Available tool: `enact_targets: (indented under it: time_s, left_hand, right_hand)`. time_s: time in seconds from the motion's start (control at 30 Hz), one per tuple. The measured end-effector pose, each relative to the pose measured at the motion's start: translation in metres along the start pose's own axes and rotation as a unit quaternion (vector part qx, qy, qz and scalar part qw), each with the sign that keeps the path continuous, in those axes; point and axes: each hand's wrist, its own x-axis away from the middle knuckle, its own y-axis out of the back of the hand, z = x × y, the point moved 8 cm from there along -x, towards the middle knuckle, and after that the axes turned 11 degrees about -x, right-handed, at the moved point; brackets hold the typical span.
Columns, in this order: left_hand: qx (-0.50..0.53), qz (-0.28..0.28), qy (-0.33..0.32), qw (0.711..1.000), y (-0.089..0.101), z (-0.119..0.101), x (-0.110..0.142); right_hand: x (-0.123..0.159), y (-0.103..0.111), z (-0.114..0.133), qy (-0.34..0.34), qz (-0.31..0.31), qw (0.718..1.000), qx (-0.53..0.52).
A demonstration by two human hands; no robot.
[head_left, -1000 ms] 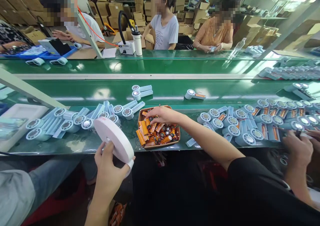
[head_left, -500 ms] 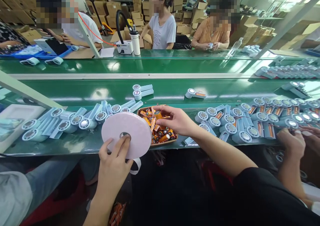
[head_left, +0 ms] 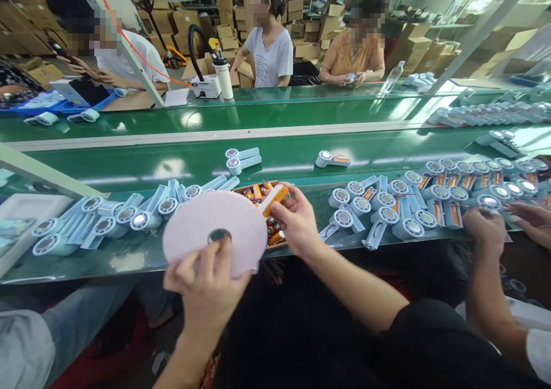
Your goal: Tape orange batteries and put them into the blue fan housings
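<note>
No brand, label or writing could be read on any item; the print on the orange parts was too small to make out.

Since the frame half a second before, the white tape roll (head_left: 214, 237) had swung to face the camera more squarely and drifted right, now covering the left part of the brown tray (head_left: 275, 241). The right hand (head_left: 295, 220) had come out of the tray with one orange battery (head_left: 274, 199), where before it was only picking among the heap. A second earlier that hand lay flat over the tray and the roll was tilted edge-on.

Left hand (head_left: 206, 288): raised in front of the table's near edge, palm away from the camera, fingers spread against the roll's face with one fingertip at the centre hole; closed on the roll. Right hand: forearm reaching in from the lower right, wrist bent, thumb and forefinger pinched on the battery, which sat just beside the roll's right rim and above the tray.

Pale blue fan bodies (head_left: 142, 220) lay in a cluster left of the roll on the green table (head_left: 129, 257); more fan bodies (head_left: 383, 214) lay to the right. A co-worker's hand (head_left: 484, 231) worked at the far right.
</note>
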Motion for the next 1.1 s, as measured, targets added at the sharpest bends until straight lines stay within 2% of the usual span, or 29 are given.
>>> enact_targets:
  time_s: [0.03, 0.1, 0.17, 0.23, 0.3, 0.37, 0.47, 0.53, 0.6, 0.7, 0.77, 0.83, 0.87, 0.93, 0.97, 1.0, 1.03, 1.1]
  left_hand:
    - [0.021, 0.003, -0.003, 1.0, -0.005, -0.008, 0.006]
    - [0.055, 0.016, -0.004, 0.998, -0.013, -0.018, 0.014]
    - [0.058, 0.015, 0.01, 0.998, -0.014, -0.017, 0.012]
    - [0.053, 0.016, -0.009, 0.998, -0.013, -0.017, -0.006]
    - [0.057, 0.027, -0.061, 0.996, -0.014, -0.023, -0.035]
    - [0.066, 0.038, -0.097, 0.992, -0.018, -0.031, -0.065]
    - [0.077, 0.02, -0.125, 0.989, -0.024, -0.044, -0.089]
    - [0.091, 0.009, -0.152, 0.984, -0.026, -0.054, -0.086]
    - [0.114, 0.017, -0.187, 0.975, -0.026, -0.062, -0.073]
    - [0.142, 0.057, -0.211, 0.965, -0.024, -0.057, -0.059]
    - [0.13, 0.1, -0.195, 0.967, -0.03, -0.041, -0.07]
    - [0.138, 0.171, -0.191, 0.957, -0.049, -0.022, -0.099]
    - [0.166, 0.22, -0.204, 0.939, -0.062, -0.015, -0.118]
    - [0.255, 0.319, -0.232, 0.883, -0.093, -0.012, -0.16]
    - [0.277, 0.35, -0.22, 0.868, -0.109, -0.012, -0.185]
    - [0.262, 0.357, -0.188, 0.877, -0.126, -0.01, -0.211]
    - [0.22, 0.346, -0.152, 0.899, -0.142, -0.009, -0.236]
    - [0.154, 0.326, -0.118, 0.925, -0.168, -0.017, -0.269]
  right_hand:
    - [0.0, 0.01, -0.002, 0.014, -0.041, 0.999, -0.033]
    - [-0.01, 0.026, 0.006, 0.011, -0.068, 0.996, -0.051]
    - [-0.03, 0.045, 0.034, 0.025, -0.063, 0.997, -0.033]
    - [-0.048, 0.063, 0.072, 0.079, -0.07, 0.994, -0.02]
    - [-0.053, 0.073, 0.096, 0.123, -0.08, 0.989, -0.012]
    - [-0.043, 0.072, 0.097, 0.141, -0.09, 0.986, -0.008]
    - [-0.019, 0.061, 0.073, 0.139, -0.101, 0.985, -0.025]
    - [-0.014, 0.057, 0.059, 0.13, -0.107, 0.985, -0.035]
    - [-0.023, 0.063, 0.064, 0.131, -0.111, 0.985, -0.017]
    - [-0.051, 0.088, 0.114, 0.204, -0.144, 0.968, 0.032]
    - [-0.063, 0.108, 0.152, 0.286, -0.181, 0.94, 0.034]
    - [-0.071, 0.115, 0.167, 0.3, -0.171, 0.938, 0.037]
    - [-0.073, 0.113, 0.165, 0.285, -0.151, 0.946, 0.042]
    - [-0.072, 0.106, 0.151, 0.247, -0.102, 0.962, 0.053]
    - [-0.07, 0.101, 0.144, 0.24, -0.084, 0.966, 0.056]
    - [-0.068, 0.098, 0.14, 0.241, -0.072, 0.966, 0.058]
    - [-0.066, 0.094, 0.137, 0.246, -0.065, 0.965, 0.059]
    - [-0.064, 0.087, 0.137, 0.259, -0.062, 0.962, 0.063]
